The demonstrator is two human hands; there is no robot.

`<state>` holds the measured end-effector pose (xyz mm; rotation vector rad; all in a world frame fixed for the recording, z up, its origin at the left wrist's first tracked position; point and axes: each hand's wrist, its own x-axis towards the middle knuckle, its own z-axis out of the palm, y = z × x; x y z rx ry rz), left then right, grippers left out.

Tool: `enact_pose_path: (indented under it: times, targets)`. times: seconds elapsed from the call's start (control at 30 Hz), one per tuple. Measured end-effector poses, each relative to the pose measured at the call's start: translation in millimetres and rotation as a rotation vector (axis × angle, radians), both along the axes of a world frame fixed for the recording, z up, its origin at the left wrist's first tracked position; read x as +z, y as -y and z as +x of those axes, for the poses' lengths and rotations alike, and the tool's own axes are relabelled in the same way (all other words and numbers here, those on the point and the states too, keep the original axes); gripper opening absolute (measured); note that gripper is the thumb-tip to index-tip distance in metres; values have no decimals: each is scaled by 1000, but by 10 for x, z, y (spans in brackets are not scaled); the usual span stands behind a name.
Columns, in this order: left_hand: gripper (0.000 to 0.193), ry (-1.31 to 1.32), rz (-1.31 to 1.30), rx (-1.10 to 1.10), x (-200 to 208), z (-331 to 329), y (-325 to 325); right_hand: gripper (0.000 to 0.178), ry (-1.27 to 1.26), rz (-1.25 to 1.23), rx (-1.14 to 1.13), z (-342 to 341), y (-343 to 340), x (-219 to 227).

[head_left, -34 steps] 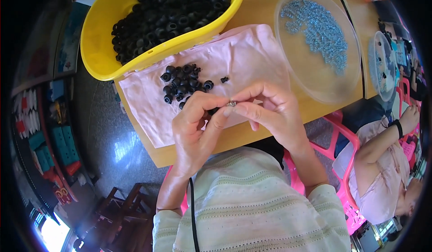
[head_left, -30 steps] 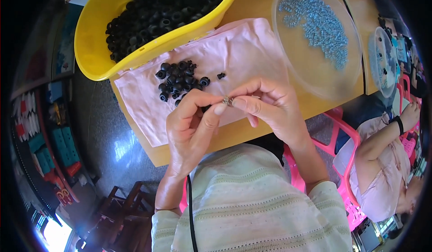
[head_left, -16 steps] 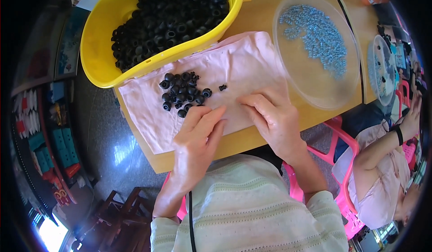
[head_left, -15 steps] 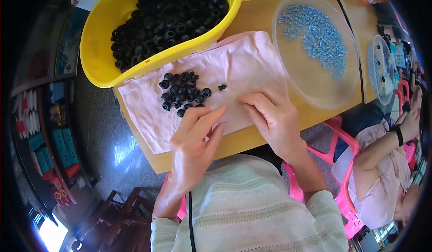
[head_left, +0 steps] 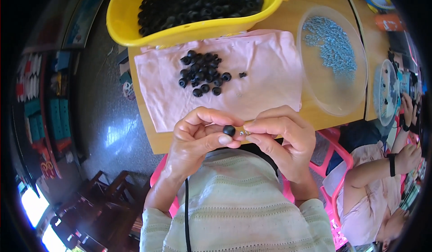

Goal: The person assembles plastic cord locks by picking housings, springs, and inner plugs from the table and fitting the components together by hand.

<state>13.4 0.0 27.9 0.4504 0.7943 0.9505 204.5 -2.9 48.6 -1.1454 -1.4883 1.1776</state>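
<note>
My left hand (head_left: 195, 135) is closed in a pinch on a black, rounded, hollow-looking part (head_left: 229, 130), held up over the table's front edge. Close beside it, my right hand (head_left: 285, 142) pinches a small shiny spring-like piece (head_left: 243, 133), with its end pointing toward the black part. I cannot tell whether the two pieces touch. Beyond my hands, a cluster of similar black parts (head_left: 204, 70) rests on a pink cloth (head_left: 270, 67). One tiny black piece (head_left: 243, 75) lies apart, to the right of the cluster.
A yellow tub (head_left: 189, 30) full of black parts stands at the back left. To the right, a round clear tray (head_left: 333, 101) carries many small blue coil-like pieces (head_left: 335, 49). Another person (head_left: 369, 180) sits at right on a pink chair (head_left: 330, 148), near a second tray (head_left: 386, 90).
My hands have lifted off the cloth and come together nearer my body. The black part and shiny piece now show in my fingers. The whole view has shifted.
</note>
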Motion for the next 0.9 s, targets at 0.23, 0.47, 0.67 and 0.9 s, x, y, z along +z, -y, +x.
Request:
enact_pose_path:
  times: [0.23,0.47,0.67,0.9]
  targets:
    - [20,96,-52,-72,43,-88,45,23,168,147,-38,-83,104,104]
    - [21,14,-30,-54,23,-114,113,30,263,322,26,-156,57,67]
    - [22,30,-5,-31,-46,-136,109,35,333,438,9,-188,34,42]
    - [21,51,-131,8,-101,-156,36,46,375,536,-61,-313,95,-283]
